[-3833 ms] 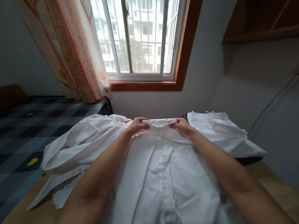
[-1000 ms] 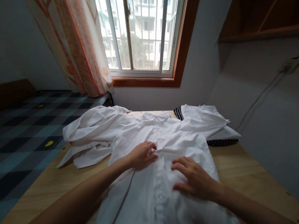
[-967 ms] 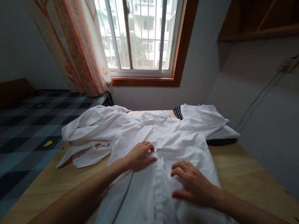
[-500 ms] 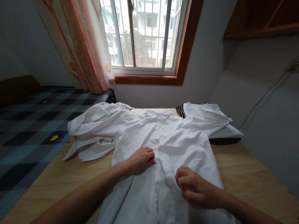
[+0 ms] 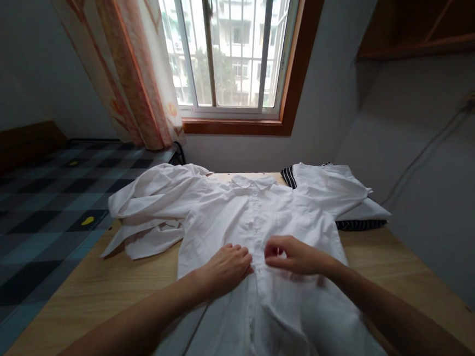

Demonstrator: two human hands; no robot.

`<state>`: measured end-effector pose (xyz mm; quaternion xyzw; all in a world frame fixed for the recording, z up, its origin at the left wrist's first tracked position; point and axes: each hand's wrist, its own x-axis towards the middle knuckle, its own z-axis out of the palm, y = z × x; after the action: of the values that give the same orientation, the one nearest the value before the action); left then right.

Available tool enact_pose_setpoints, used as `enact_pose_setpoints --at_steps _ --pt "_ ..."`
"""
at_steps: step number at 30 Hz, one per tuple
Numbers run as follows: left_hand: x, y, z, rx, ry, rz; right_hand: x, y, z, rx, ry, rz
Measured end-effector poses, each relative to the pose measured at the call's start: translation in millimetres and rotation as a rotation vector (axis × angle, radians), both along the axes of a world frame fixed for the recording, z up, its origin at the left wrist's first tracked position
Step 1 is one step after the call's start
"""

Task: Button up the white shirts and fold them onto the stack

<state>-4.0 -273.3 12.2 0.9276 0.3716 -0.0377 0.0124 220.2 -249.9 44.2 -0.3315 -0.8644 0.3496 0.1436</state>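
A white collared shirt [image 5: 234,216] lies front side up, its collar at the far end and its sleeves spread to both sides. My left hand [image 5: 230,265] rests on the chest beside the button placket, fingers curled together and gripping the cloth edge. Just across the placket, my right hand [image 5: 287,253] has thumb and forefinger pinched at the other front edge of the shirt. Below my hands the two front edges hang slightly apart, and the lower part runs out of the picture toward me. Any button between the fingertips is too small to make out.
The shirt lies on a wooden table [image 5: 395,267]. Folded clothes with a black striped piece [image 5: 361,225] are stacked under the right sleeve. To the left is a bed with a checked cover [image 5: 32,227]. A curtain [image 5: 134,71] and a window stand behind.
My right hand has moved up and left, from the loose right front edge to the placket beside my left hand. My left hand has shifted slightly toward me.
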Motion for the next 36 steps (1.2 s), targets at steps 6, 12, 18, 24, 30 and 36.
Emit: enact_pose_setpoints --at_steps 6,12,18,24,30,36 --pt "-6 5 26.1 -0.096 -0.072 -0.036 -39 85 -29 0.238 -0.110 -0.528" --pt "-9 9 45.8 -0.370 -0.085 -0.101 -56 111 -39 0.216 -0.288 -0.703" --pt "-8 51 57.6 -0.844 -0.162 -0.030 -72 114 -36 0.331 -0.405 -0.764" --pt "-1 137 46.9 -0.485 -0.336 0.379 -81 121 -31 0.368 -0.445 -0.694" --pt "24 166 9.4 -0.073 -0.438 0.599 -62 133 -43 0.234 -0.277 -0.805" --pt "34 166 -8.7 0.007 -0.469 0.631 -51 140 -52 0.156 -0.129 -0.871"
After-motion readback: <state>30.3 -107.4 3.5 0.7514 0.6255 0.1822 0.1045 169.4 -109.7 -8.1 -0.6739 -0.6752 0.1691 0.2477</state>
